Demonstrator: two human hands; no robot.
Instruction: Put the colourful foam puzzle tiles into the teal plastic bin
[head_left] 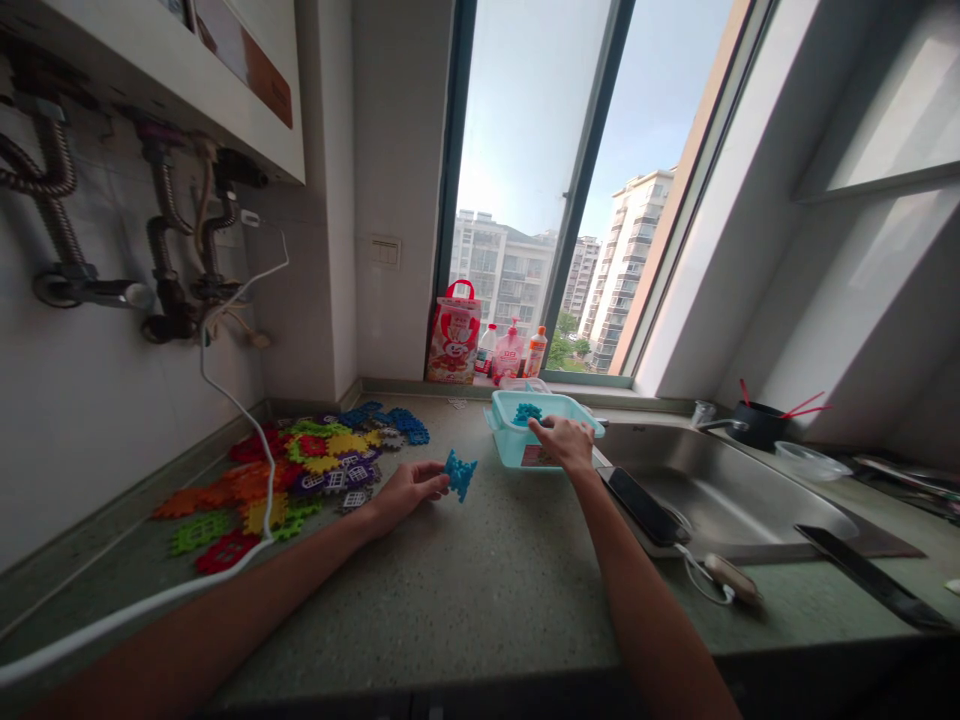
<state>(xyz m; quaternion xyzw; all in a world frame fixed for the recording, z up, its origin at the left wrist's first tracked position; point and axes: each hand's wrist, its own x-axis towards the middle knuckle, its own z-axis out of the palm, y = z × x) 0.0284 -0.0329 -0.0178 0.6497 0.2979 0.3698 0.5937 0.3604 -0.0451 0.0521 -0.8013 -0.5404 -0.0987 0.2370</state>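
Observation:
Over the middle of the counter, my left hand (411,490) pinches a blue toothed plastic piece (460,475) by its left edge. My right hand (567,440) reaches over the near rim of a light turquoise plastic box (505,446), its fingers closed on another blue piece (527,412) at the box's opening. Left of my left hand lies a spread pile of flat plastic pieces in several colours, among them an orange piece (251,482), a yellow piece (347,443), a green piece (199,534) and a red piece (227,551).
A white cable (217,383) crosses the pile. Right of the box are a steel sink (697,480), a black phone (643,506) and a power bank (732,578). A red-and-white bag (454,335) and bottles stand on the windowsill. A black pot (757,425) is behind the sink.

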